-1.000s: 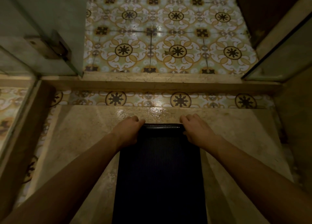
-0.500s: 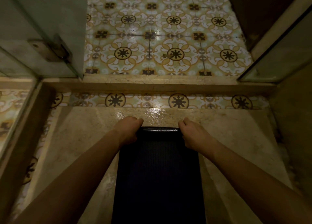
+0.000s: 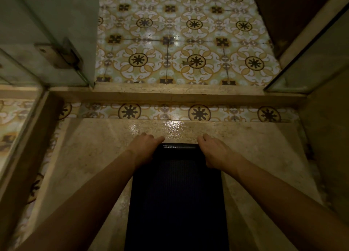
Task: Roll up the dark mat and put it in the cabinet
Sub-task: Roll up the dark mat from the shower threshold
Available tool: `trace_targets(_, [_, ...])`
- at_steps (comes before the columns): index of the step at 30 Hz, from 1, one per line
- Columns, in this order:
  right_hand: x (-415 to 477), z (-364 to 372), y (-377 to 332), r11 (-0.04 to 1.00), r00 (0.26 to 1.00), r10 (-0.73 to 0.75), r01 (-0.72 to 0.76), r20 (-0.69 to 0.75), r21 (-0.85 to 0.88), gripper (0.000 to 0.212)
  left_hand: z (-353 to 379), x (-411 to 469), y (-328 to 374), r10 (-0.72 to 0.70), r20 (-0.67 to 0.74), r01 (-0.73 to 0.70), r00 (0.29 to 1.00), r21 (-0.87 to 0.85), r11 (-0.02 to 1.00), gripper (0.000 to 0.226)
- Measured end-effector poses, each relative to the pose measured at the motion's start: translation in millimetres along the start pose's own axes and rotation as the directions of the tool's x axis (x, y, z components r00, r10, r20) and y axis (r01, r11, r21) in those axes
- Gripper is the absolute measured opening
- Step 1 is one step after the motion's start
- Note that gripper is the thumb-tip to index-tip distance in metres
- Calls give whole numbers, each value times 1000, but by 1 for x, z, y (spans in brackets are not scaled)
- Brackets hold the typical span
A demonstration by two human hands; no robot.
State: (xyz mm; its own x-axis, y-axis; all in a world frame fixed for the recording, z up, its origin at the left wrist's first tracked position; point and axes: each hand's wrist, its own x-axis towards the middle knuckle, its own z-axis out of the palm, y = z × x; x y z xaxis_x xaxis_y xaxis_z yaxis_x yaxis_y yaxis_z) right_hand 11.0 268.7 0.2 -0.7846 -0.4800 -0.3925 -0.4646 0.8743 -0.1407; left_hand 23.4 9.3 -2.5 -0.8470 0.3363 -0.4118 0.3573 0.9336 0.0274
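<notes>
Gripped dark mat [image 3: 176, 203] far edge w/ left hand [image 3: 144, 148] & right hand [image 3: 214, 152], fingers curled; roll barely thicker vs. 1 s earlier.

No readable text anywhere in your view.

You'll find only ornament: the patterned floor tiles [image 3: 188, 42] carry star and scroll motifs, no letters or numbers, and the dark mat [image 3: 176, 194] shows a faint row of pale marks on its rolled edge, too blurred to read.
</notes>
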Motion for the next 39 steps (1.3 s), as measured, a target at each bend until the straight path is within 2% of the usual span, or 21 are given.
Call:
trace_targets(4, [3, -2, -2, 999, 1000, -17, 17, -10, -42, 54, -12, 7, -4, 29, 116, -22, 993, -59, 998, 37])
trace_targets(7, [0, 2, -5, 995, 999, -31, 26, -44, -100, 49, -18, 6, -7, 33, 89, -28, 995, -63, 998, 33])
trace_targets(11, [-5, 8, -3, 996, 997, -55, 52, -45, -77, 35, -8, -3, 1, 67, 56, -68, 996, 17, 998, 37])
trace_targets(17, [1, -8, 8, 994, 993, -90, 95, 77, -53, 38, -15, -2, -7, 76, 130, -72, 989, -32, 997, 37])
trace_targets(23, [-4, -3, 0, 996, 996, -73, 75, 50, -41, 42, -5, -6, -4, 89, 108, -89, 990, -7, 996, 37])
trace_targets(27, [5, -14, 6, 996, 995, -56, 62, 87, -63, 37, -7, -4, -8, 84, 118, -78, 989, -49, 996, 32])
trace_targets(32, [20, -31, 15, 999, 986, -33, 37, 162, -21, 30, -25, 17, -11, 106, 173, -107, 979, -2, 994, 27])
trace_targets(39, [39, -41, 25, 998, 1000, -8, 7, -15, -56, 28, -33, 38, -22, 55, 19, -54, 998, -18, 998, 27])
